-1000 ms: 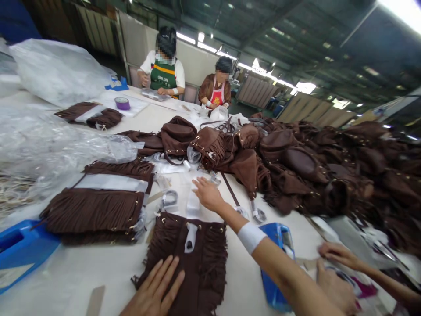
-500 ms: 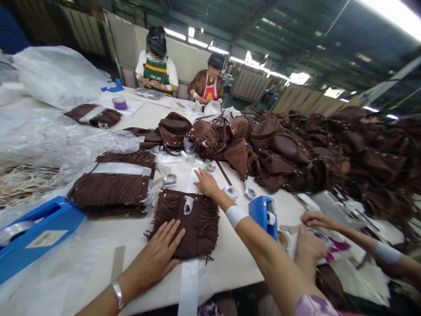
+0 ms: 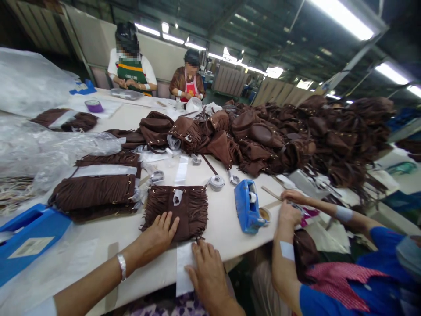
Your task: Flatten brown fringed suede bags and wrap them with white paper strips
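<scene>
A brown fringed bag (image 3: 192,217) lies on the table with a small wrapped piece at its top middle. My left hand (image 3: 158,235) rests on the bag's lower left part, fingers stretched out and lying flat. Under the bag runs a white strip (image 3: 183,267), showing above its top edge and below its bottom edge, where it hangs over the table's edge. My right hand (image 3: 210,272) is at this lower end, fingers extended and thumb apart on the strip. Its palm side is hidden.
Another fringed bag (image 3: 95,193) with a white band lies left, near a blue tape dispenser (image 3: 29,241). A smaller blue dispenser (image 3: 246,210) stands right. Brown bags (image 3: 263,136) are heaped behind. A co-worker's hands (image 3: 291,208) work at right; two people stand across the table.
My right hand has come back from the strip's far end to its near end, below the bag. My left hand stays on the bag. The view has swung right, showing more of the co-worker.
</scene>
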`<control>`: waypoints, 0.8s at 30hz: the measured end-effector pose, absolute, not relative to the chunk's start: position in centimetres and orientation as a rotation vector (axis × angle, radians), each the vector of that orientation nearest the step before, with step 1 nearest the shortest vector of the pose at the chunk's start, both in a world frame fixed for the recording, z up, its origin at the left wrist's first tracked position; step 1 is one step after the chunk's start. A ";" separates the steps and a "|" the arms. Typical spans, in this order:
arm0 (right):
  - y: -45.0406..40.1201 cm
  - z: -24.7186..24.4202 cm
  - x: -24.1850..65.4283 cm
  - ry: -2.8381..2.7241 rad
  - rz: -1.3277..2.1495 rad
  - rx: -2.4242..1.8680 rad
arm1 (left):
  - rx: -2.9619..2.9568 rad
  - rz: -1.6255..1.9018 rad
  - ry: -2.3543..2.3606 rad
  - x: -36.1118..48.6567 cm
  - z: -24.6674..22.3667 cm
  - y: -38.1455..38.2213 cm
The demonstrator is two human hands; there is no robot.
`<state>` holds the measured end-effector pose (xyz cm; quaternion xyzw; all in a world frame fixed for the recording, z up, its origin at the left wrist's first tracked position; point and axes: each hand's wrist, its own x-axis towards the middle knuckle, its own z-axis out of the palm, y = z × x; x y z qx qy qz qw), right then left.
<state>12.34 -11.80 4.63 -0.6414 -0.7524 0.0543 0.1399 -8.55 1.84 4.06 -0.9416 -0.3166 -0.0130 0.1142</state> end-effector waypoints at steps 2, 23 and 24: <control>-11.9 4.0 11.1 -2.175 0.096 -1.877 | -2.737 -0.017 -0.908 -8.4 4.7 1.9; -15.0 0.9 10.4 -0.919 1.348 -1.779 | -2.774 -0.034 -1.032 -6.2 6.1 3.5; -15.0 0.6 10.2 -0.894 1.383 -1.785 | -2.773 -0.035 -1.030 -6.2 6.0 3.5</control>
